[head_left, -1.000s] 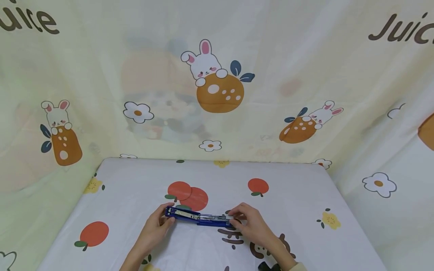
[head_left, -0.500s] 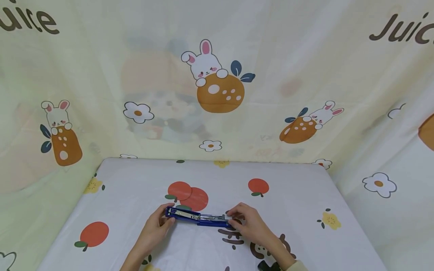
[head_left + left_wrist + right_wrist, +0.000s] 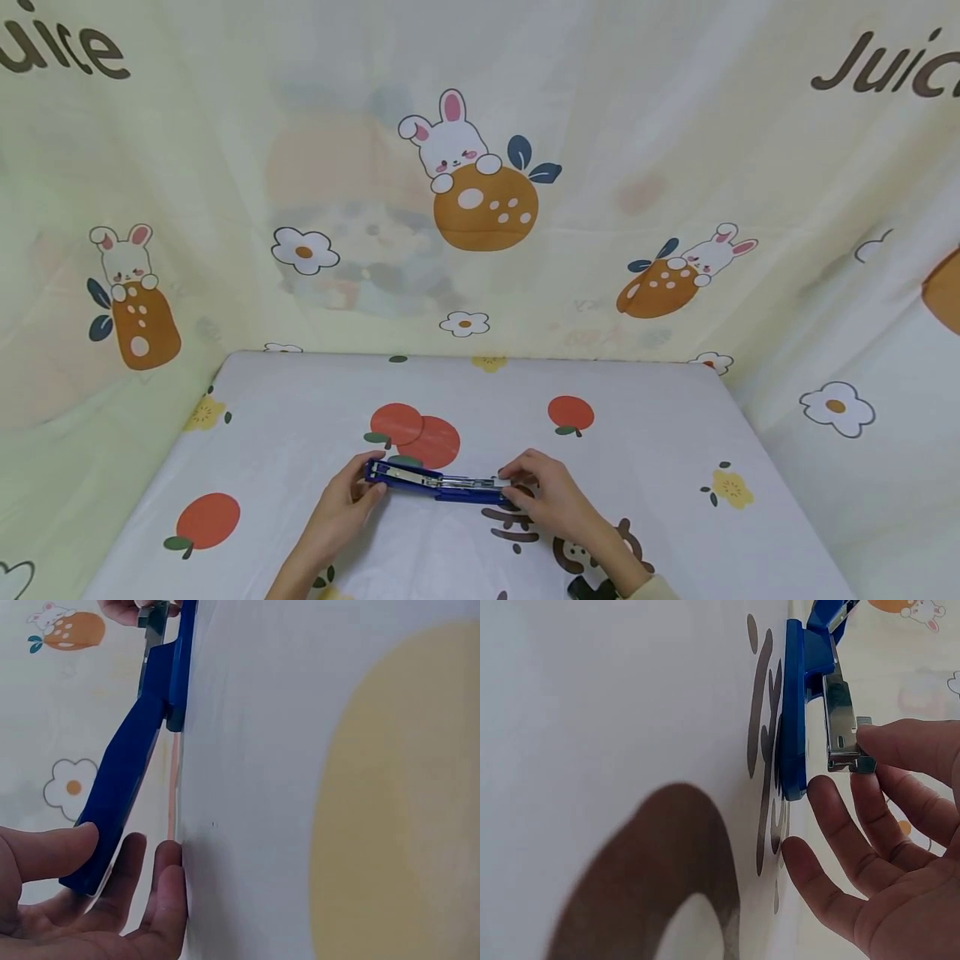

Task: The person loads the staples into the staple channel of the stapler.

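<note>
An opened blue stapler (image 3: 472,492) lies across the middle of the table, its cover swung back to the left. My left hand (image 3: 341,508) pinches the cover's far end between thumb and fingers; the left wrist view shows the thumb on the blue cover (image 3: 124,772). At the other end, my right hand (image 3: 555,500) pinches a small grey strip of staples (image 3: 865,763) at the front of the metal magazine (image 3: 841,712). The thumb and forefinger hide part of that strip. Below the magazine, the blue base (image 3: 793,712) stands close along the cloth.
A white tablecloth (image 3: 300,392) with printed fruit and flowers covers the table. Patterned curtains (image 3: 600,100) hang at the back and both sides. By the right forearm, at the lower edge, a black object (image 3: 592,588) is partly in view.
The right hand has shifted very slightly left along the stapler with the small grey strip. The left hand and the stapler have stayed in place.
</note>
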The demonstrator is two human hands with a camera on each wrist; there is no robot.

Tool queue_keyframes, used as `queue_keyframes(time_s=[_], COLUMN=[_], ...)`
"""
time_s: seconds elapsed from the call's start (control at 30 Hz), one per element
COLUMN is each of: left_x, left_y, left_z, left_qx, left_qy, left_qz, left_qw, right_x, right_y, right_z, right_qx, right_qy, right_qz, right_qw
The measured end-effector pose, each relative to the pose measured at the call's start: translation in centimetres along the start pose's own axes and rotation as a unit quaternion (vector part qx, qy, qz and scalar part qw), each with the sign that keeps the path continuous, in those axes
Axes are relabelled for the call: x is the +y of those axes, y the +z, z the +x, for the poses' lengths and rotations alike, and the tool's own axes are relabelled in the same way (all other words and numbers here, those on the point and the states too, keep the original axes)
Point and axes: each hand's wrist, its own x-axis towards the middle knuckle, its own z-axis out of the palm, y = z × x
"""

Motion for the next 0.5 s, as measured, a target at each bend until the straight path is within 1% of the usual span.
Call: queue_keyframes(time_s=[0.33, 0.5], left_x=[0.13, 0.21], left_y=[-0.03, -0.1], left_z=[0.0, -0.06], left_qx=[-0.002, -0.003], left_qy=[0.001, -0.005], left_qz=[-0.003, 0.001], left_qw=[1.0, 1.0], right_x=[0.06, 0.17], right_y=[0.06, 0.11], right_z=[0.18, 0.23], right_qx=[0.003, -0.002], right_qy=[-0.005, 0.008], right_qz=[0.005, 0.004], right_qw=[1.0, 1.0])
